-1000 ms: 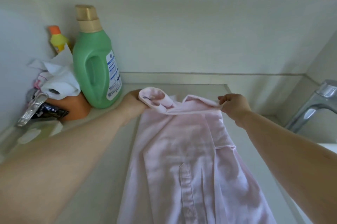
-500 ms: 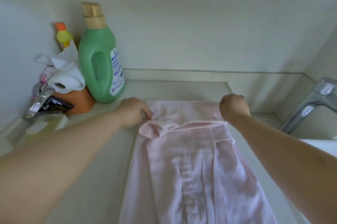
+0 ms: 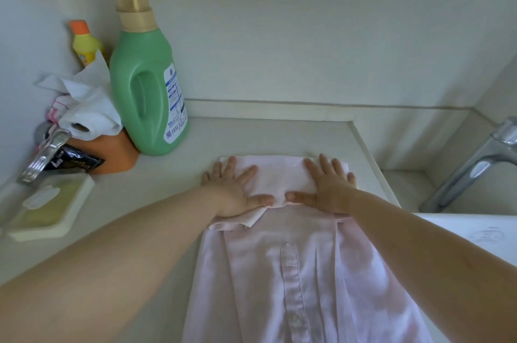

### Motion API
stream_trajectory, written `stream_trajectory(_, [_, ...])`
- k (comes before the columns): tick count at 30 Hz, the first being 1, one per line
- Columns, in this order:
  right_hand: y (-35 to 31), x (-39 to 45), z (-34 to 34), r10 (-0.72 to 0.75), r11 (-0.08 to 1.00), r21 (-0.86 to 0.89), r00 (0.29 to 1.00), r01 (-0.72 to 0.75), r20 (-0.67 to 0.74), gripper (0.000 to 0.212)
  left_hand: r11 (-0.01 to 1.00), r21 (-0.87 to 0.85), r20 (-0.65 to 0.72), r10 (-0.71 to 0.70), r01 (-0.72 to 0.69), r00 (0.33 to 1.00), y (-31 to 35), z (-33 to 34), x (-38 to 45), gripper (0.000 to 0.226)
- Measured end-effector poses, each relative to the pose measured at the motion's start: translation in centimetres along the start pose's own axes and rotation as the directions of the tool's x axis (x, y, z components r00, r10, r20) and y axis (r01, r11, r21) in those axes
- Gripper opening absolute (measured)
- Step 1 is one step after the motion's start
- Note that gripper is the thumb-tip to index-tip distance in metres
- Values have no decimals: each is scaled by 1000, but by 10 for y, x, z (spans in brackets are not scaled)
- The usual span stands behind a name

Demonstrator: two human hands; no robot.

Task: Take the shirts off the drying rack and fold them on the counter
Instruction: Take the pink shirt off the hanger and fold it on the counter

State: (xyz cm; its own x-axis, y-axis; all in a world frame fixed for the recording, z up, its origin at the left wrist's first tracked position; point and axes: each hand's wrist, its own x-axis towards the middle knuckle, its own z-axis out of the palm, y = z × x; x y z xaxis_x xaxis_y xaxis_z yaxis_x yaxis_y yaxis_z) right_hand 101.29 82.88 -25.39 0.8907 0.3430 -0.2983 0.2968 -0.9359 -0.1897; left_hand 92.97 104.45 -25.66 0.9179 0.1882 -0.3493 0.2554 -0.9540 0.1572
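A pale pink shirt [image 3: 296, 272] lies lengthwise on the light counter [image 3: 156, 203], its sides folded in and its button strip facing up. Its far end is folded over into a flat band. My left hand [image 3: 235, 190] presses flat on the left part of that band with fingers spread. My right hand [image 3: 327, 187] presses flat on the right part, thumbs almost meeting in the middle. The near end of the shirt runs out of view at the bottom.
A green detergent bottle [image 3: 148, 85] stands at the back left, beside a small yellow bottle [image 3: 85, 45], paper roll [image 3: 89, 119], orange container [image 3: 112, 155], a metal clip [image 3: 44, 158] and a soap dish [image 3: 47, 208]. A chrome tap [image 3: 472, 166] and sink lie at the right.
Both hands let go of the shirt's far end, which they had gripped and folded over, and now lie flat on it with straight fingers. The camera has tilted down.
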Motion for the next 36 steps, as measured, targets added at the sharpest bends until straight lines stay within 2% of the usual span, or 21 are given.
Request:
stream_trajectory(2, [9,5,-10,187,961,231,972,-152,-142,86,984,-147,-123,-117,98,985,-4,-9,8,81])
stream_trajectory(3, [14,8,-16,290,918,326,943,-227,-161,74,958,-241,-183,-204,158,962,-8,-13,15,76])
stream_trajectory(5, [20,14,-28,360,842,459,929,-284,-86,55,893,-374,-181,-336,251,924,-17,-19,28,64])
stream_trajectory(7, [20,21,-32,347,772,554,937,-311,43,43,844,-472,-135,-354,255,925,-21,-22,37,42])
stream_trajectory(9, [14,29,-34,340,729,608,937,-315,78,37,825,-514,-147,-354,235,924,-24,-30,45,28])
stream_trajectory(10, [9,34,-38,366,730,607,930,-315,43,37,832,-506,-184,-360,226,915,-27,-38,51,25])
stream_trajectory(13, [2,52,-61,382,785,610,863,-113,-332,46,863,-471,-382,-386,183,840,-32,-73,68,23])
stream_trajectory(14, [0,55,-66,383,821,560,833,-109,-399,54,865,-473,-434,-393,166,811,-31,-81,71,26])
stream_trajectory(15, [-3,54,-67,362,888,427,834,-173,-417,64,861,-484,-459,-399,152,794,-25,-85,71,35])
stream_trajectory(16, [-6,49,-65,313,939,262,869,-223,-383,74,859,-494,-457,-389,136,800,-18,-83,64,46])
stream_trajectory(17, [-8,46,-59,233,971,125,916,-202,-328,77,870,-484,-446,-339,95,828,-11,-75,56,56])
stream_trajectory(18, [-9,39,-48,138,990,30,959,-135,-246,74,910,-413,-451,-230,27,862,-5,-62,48,60])
stream_trajectory(20, [-6,25,-19,17,999,-28,997,-19,-69,68,985,-163,-351,2,-63,937,1,-28,30,64])
stream_trajectory(21, [-3,16,-6,6,999,-42,1000,-7,-22,67,995,-65,-263,56,-76,963,-1,-11,23,67])
stream_trajectory(23, [3,-3,12,61,995,-76,998,-62,-26,67,999,14,-146,41,-39,988,-5,8,14,69])
stream_trajectory(26, [7,-27,16,115,990,-80,993,-115,-5,68,1000,10,-124,-12,13,992,-3,6,3,71])
stream_trajectory(29, [10,-57,7,196,980,-60,977,-191,87,74,993,-77,-123,-99,90,987,-1,2,-19,77])
stream_trajectory(32, [10,-105,-4,202,979,-51,968,-197,148,76,983,-136,-118,-136,120,984,-3,12,-61,85])
stream_trajectory(36, [17,-173,-7,208,977,38,975,-212,79,64,948,-281,-109,-187,150,976,-4,25,-127,91])
